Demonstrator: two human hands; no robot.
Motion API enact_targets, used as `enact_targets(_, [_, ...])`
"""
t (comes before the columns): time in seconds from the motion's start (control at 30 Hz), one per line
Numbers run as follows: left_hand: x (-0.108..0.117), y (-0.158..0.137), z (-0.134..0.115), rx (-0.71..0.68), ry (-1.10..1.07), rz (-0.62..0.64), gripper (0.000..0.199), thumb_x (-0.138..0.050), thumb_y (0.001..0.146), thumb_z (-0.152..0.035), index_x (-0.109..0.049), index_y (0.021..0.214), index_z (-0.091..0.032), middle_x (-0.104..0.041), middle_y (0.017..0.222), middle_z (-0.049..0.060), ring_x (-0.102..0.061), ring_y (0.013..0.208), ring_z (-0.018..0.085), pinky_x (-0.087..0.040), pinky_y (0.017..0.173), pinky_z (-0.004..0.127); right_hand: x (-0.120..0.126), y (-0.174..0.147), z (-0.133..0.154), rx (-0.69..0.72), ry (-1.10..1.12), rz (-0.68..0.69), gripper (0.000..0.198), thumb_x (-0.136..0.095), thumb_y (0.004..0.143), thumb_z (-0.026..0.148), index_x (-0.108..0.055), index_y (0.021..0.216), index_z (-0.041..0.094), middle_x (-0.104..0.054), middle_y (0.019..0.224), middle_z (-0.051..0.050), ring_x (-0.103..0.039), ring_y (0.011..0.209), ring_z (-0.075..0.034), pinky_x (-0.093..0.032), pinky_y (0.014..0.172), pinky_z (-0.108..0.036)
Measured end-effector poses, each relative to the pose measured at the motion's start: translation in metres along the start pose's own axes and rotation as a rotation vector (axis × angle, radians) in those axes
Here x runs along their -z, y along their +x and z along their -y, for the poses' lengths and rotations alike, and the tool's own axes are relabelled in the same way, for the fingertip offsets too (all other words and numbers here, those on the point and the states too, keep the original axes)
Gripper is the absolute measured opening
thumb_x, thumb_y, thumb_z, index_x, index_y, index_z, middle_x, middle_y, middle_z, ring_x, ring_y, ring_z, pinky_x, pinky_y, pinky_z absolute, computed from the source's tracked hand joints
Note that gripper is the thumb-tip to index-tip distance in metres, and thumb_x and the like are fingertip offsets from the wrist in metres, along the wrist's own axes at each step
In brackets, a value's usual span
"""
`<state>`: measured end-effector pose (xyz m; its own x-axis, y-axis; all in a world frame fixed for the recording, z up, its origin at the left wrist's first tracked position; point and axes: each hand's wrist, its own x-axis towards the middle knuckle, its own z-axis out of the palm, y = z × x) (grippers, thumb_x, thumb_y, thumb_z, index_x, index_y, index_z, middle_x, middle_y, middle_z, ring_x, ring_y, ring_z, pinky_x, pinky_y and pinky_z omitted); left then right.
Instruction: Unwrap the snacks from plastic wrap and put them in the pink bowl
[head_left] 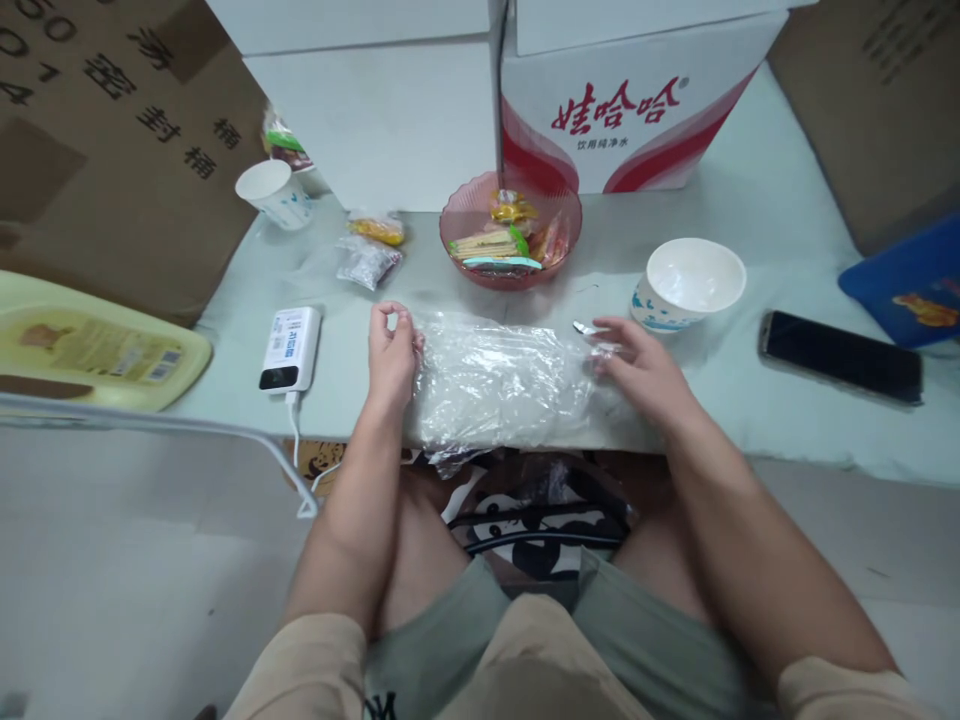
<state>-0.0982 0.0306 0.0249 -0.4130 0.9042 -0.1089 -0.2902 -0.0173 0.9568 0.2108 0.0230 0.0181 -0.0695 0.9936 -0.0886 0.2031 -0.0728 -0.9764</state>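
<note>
A crinkled clear plastic bag lies flat at the table's front edge, its lower rim hanging slightly over. My left hand is closed at the bag's left side, its fingers curled in on the film. At the right side, my right hand has its thumb and fingers bent around the bag's edge. A small shiny silver piece shows by the right fingertips; I cannot make out its kind. Just behind the right hand stands a white paper cup.
Behind the bag sits a pink bowl of small packets and sticks. Small packets, a second paper cup and a power bank are on the left. A phone lies right. White boxes line the back.
</note>
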Motion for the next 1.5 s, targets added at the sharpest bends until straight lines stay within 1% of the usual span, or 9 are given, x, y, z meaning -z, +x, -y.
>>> enact_targets(0.1, [0.0, -0.001, -0.003, 0.11, -0.063, 0.056, 0.046, -0.084, 0.071, -0.037, -0.052, 0.103, -0.028, -0.063, 0.069, -0.005, -0.059, 0.053, 0.01, -0.039, 0.046, 0.017, -0.006, -0.002, -0.003, 0.186, -0.187, 0.019, 0.041, -0.069, 0.075, 0.032, -0.07, 0.114, 0.023, -0.076, 0.1, -0.007, -0.069, 0.073, -0.018, -0.056, 0.068, -0.032])
enact_targets(0.23, [-0.005, -0.007, -0.004, 0.301, 0.053, 0.207, 0.065, -0.085, 0.054, -0.011, -0.056, 0.111, -0.024, -0.074, 0.09, 0.002, -0.069, 0.065, 0.015, -0.048, 0.053, 0.021, -0.015, -0.003, -0.003, 0.138, -0.22, -0.007, 0.025, -0.061, 0.084, 0.039, -0.073, 0.094, 0.019, -0.072, 0.076, -0.003, -0.066, 0.061, -0.016, -0.053, 0.062, -0.03])
enact_targets(0.47, [-0.005, -0.005, -0.003, 0.061, -0.056, 0.102, 0.041, -0.082, 0.058, -0.009, -0.064, 0.092, -0.021, -0.072, 0.077, -0.003, -0.066, 0.06, 0.01, -0.051, 0.058, 0.019, -0.008, -0.004, 0.003, 0.158, 0.115, -0.066, 0.051, -0.069, 0.08, 0.058, -0.065, 0.119, 0.026, -0.075, 0.099, -0.006, -0.068, 0.062, -0.015, -0.055, 0.056, -0.029])
enact_targets(0.67, [-0.004, 0.006, 0.01, 0.09, 0.185, 0.114, 0.017, -0.078, 0.073, -0.018, -0.065, 0.084, -0.018, -0.07, 0.07, -0.001, -0.064, 0.053, 0.011, -0.05, 0.052, 0.019, -0.01, 0.007, -0.013, -0.034, 0.041, -0.001, 0.045, -0.071, 0.075, 0.06, -0.071, 0.094, 0.018, -0.071, 0.072, -0.003, -0.065, 0.057, -0.015, -0.053, 0.054, -0.027])
enact_targets(0.83, [0.001, 0.002, 0.002, 0.101, 0.118, 0.174, 0.027, -0.08, 0.077, -0.032, -0.058, 0.092, -0.024, -0.067, 0.062, -0.003, -0.064, 0.046, 0.014, -0.046, 0.044, 0.019, -0.006, 0.002, -0.006, 0.039, -0.021, 0.022, 0.041, -0.072, 0.076, 0.059, -0.072, 0.088, 0.02, -0.07, 0.068, -0.002, -0.062, 0.052, -0.014, -0.052, 0.052, -0.027])
enact_targets(0.97, [0.005, -0.001, -0.009, 0.177, -0.031, 0.135, 0.031, -0.08, 0.076, -0.031, -0.054, 0.092, -0.026, -0.069, 0.066, -0.003, -0.067, 0.051, 0.014, -0.048, 0.046, 0.018, -0.003, -0.001, 0.001, 0.167, 0.1, 0.021, 0.043, -0.075, 0.075, 0.056, -0.071, 0.103, 0.023, -0.076, 0.098, -0.005, -0.07, 0.072, -0.017, -0.059, 0.067, -0.032])
enact_targets(1.1, [0.007, 0.005, -0.007, 0.273, 0.046, 0.149, 0.027, -0.078, 0.076, -0.029, -0.056, 0.091, -0.023, -0.072, 0.07, 0.002, -0.072, 0.06, 0.018, -0.051, 0.05, 0.019, -0.008, 0.004, -0.003, 0.031, 0.101, 0.056, 0.048, -0.072, 0.074, 0.064, -0.069, 0.093, 0.02, -0.075, 0.081, -0.005, -0.07, 0.065, -0.016, -0.055, 0.059, -0.028])
enact_targets(1.27, [0.013, 0.007, -0.003, 0.261, 0.235, 0.271, 0.029, -0.078, 0.075, -0.036, -0.06, 0.091, -0.02, -0.066, 0.057, -0.001, -0.063, 0.043, 0.015, -0.049, 0.043, 0.021, -0.008, 0.008, -0.003, -0.014, 0.176, -0.059, 0.055, -0.069, 0.074, 0.069, -0.064, 0.101, 0.021, -0.063, 0.054, 0.004, -0.059, 0.045, -0.013, -0.046, 0.045, -0.023])
enact_targets(1.5, [0.022, 0.005, -0.013, 0.201, 0.026, 0.237, 0.027, -0.078, 0.06, -0.024, -0.054, 0.072, -0.019, -0.064, 0.057, -0.003, -0.059, 0.047, 0.011, -0.049, 0.047, 0.019, -0.002, 0.01, -0.01, -0.009, 0.341, 0.015, 0.043, -0.065, 0.08, 0.057, -0.057, 0.11, 0.028, -0.069, 0.075, 0.002, -0.066, 0.059, -0.014, -0.052, 0.055, -0.026])
